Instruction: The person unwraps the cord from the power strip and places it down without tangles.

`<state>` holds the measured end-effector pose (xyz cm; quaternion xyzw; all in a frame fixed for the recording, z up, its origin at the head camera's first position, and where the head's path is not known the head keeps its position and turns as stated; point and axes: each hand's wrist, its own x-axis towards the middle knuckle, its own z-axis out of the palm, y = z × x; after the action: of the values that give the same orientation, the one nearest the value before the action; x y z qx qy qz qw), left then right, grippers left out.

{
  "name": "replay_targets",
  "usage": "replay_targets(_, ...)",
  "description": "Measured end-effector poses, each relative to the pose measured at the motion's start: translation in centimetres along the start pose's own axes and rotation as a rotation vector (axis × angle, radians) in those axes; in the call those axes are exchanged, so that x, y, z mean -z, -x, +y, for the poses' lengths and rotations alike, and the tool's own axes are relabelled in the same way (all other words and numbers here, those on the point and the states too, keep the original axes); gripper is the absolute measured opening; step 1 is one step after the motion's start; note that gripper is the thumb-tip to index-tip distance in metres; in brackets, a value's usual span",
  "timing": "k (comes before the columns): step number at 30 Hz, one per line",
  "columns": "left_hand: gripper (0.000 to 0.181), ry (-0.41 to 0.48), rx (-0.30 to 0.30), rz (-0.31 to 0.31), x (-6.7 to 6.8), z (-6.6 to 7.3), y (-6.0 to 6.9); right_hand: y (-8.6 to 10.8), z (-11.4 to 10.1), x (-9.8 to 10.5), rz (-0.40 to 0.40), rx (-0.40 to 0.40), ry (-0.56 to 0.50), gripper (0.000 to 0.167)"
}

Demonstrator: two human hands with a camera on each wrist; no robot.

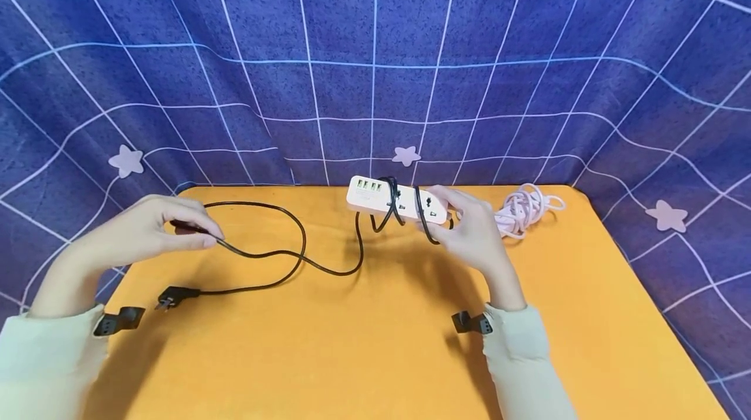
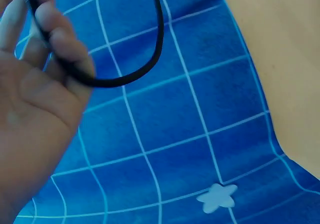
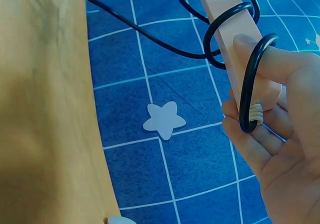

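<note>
White power strip [image 1: 408, 202], wound with black cord [image 1: 281, 252], was gripped by the right hand [image 1: 474, 227], the left hand [image 1: 141, 227] pinched the cord, plug [image 1: 176, 294] lay on the surface [image 1: 340, 355]

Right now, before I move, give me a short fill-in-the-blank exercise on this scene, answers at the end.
1. The right hand grips the white rectangular plastic power strip at the end farther from its row of ____ USB ports.
2. The left hand holds a stretch of the thin, round ____ cable.
3. In the head view, the pale bundled cord lies to the ____ of the power strip.

Missing words: four; black; right.
</note>
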<state>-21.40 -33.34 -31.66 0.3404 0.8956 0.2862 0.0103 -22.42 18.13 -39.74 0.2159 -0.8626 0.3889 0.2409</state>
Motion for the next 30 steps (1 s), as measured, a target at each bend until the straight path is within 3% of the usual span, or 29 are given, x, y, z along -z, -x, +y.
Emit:
replay_targets(5,0.022,0.037,0.068,-0.122,-0.7,-1.4,0.9,0.0,0.0,-0.1,0.001,0.007,-0.002,0.055)
replay_targets(11,0.014,0.160,0.178,-0.252,-1.8,-3.1,2.0,0.1,0.2,-0.4,0.002,0.020,0.023,0.055)
replay_targets(16,0.016,0.255,0.213,-0.372,-3.3,-4.3,3.0,0.0,0.1,-0.5,0.000,0.024,0.025,0.055)
replay_targets(20,0.016,0.281,0.203,-0.407,-4.8,-5.2,3.3,-0.1,0.0,-0.4,-0.001,0.019,0.027,0.054)
replay_targets(25,0.013,0.239,0.212,-0.429,-6.4,-5.7,2.9,0.0,-0.1,-0.4,-0.010,0.015,0.034,0.055)
replay_targets(30,0.015,0.192,0.265,-0.419,-7.4,-5.7,2.4,0.0,-0.2,-0.5,-0.021,-0.004,-0.002,0.055)
